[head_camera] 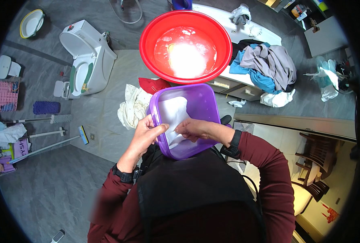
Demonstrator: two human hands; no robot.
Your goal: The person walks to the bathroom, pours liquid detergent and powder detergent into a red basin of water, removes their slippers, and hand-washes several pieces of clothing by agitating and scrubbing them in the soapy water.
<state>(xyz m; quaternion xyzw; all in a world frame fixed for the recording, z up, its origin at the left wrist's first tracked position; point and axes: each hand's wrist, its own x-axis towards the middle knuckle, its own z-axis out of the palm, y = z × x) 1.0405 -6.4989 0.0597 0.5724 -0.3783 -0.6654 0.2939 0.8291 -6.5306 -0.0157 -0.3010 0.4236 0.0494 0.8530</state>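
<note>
A purple plastic tub (201, 114) with rounded corners is held before my body, its mouth facing up towards me. My left hand (146, 135) grips its left rim, thumb over the edge. Inside lies a soft white item (174, 111); whether it is cloth or a bag I cannot tell. My right hand (190, 129) reaches into the tub with fingers pinched at the white item's lower part. Just beyond the tub stands a large red basin (145, 50) holding water, where bright glare hides part of the contents.
Cream cloth (134, 106) and a red cloth (152, 85) lie on the floor left of the tub. Grey and blue clothes (269, 62) are heaped on the counter at right. A toilet (88, 60) stands at left, near a squeegee (83, 135) and mops.
</note>
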